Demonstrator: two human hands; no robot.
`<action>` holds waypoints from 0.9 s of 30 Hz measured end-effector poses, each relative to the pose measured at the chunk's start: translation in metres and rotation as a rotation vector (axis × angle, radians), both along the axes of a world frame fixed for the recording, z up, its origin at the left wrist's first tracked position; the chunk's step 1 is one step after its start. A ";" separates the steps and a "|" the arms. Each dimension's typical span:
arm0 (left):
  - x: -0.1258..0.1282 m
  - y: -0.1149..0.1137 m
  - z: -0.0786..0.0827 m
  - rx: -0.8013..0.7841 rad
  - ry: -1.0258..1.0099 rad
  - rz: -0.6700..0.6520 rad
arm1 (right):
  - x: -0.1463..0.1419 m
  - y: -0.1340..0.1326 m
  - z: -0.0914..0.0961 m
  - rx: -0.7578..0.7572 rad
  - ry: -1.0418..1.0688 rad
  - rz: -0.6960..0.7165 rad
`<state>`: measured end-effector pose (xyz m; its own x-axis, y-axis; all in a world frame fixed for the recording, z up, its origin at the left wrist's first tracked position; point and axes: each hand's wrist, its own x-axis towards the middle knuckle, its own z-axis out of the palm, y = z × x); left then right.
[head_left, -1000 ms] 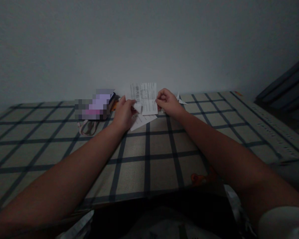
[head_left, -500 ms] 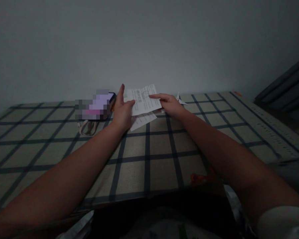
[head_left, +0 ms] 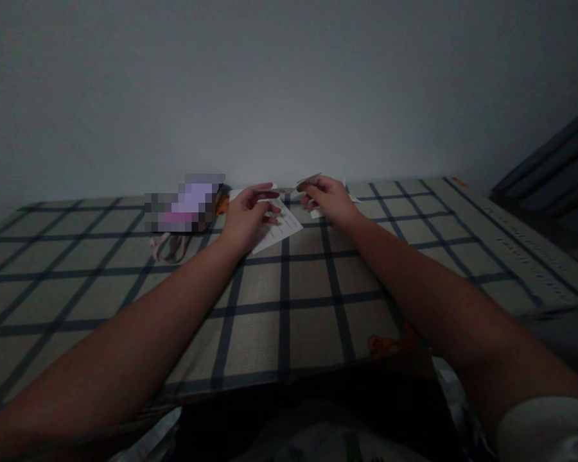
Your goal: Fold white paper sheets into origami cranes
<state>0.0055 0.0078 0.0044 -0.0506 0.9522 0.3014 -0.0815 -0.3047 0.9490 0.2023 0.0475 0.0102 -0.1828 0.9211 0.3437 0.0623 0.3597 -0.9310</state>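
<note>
A white printed paper slip (head_left: 282,224) lies flat on the checked bedsheet (head_left: 289,289) near the wall. My left hand (head_left: 245,215) rests on its left part, fingers stretched over it. My right hand (head_left: 327,197) is closed in a pinch on the far edge of a paper (head_left: 309,179), which is seen almost edge-on. Whether that edge belongs to the same slip is unclear. A small folded white paper piece (head_left: 350,192) lies just right of my right hand.
A phone with a lit screen (head_left: 185,202) lies left of my left hand, with a pale cord or strap (head_left: 168,247) in front of it. A plain wall rises right behind. Dark furniture (head_left: 553,173) stands at the far right.
The slip, held upright facing me a second ago, has tipped down flat onto the sheet. My left hand moved onto it; my right hand shifted from pointing to pinching the far edge.
</note>
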 end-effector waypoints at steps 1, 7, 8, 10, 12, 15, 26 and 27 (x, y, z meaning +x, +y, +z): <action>0.001 0.000 -0.001 0.009 0.022 0.028 | 0.000 0.000 0.000 0.007 0.001 0.005; 0.000 0.000 0.001 0.046 0.056 0.128 | 0.001 -0.001 0.000 -0.017 -0.017 -0.013; 0.000 0.001 0.001 0.047 0.051 0.141 | 0.000 -0.002 0.000 -0.022 -0.018 -0.028; -0.002 0.003 0.000 0.052 0.041 0.166 | 0.000 -0.002 0.001 -0.020 -0.011 -0.055; -0.003 0.006 -0.003 0.064 0.033 0.178 | 0.000 -0.002 0.001 -0.012 -0.002 -0.059; -0.006 0.010 -0.006 0.092 0.015 0.166 | 0.002 -0.001 0.000 0.021 0.010 -0.013; -0.008 0.013 -0.010 0.197 0.077 0.150 | 0.003 0.004 -0.005 0.160 -0.109 -0.019; -0.008 0.012 -0.010 0.209 0.100 0.137 | 0.003 0.005 -0.005 0.190 -0.141 -0.030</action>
<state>-0.0023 0.0200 -0.0055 -0.1346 0.8554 0.5002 0.0645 -0.4962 0.8658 0.2054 0.0521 0.0051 -0.2143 0.8482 0.4844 0.2001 0.5235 -0.8282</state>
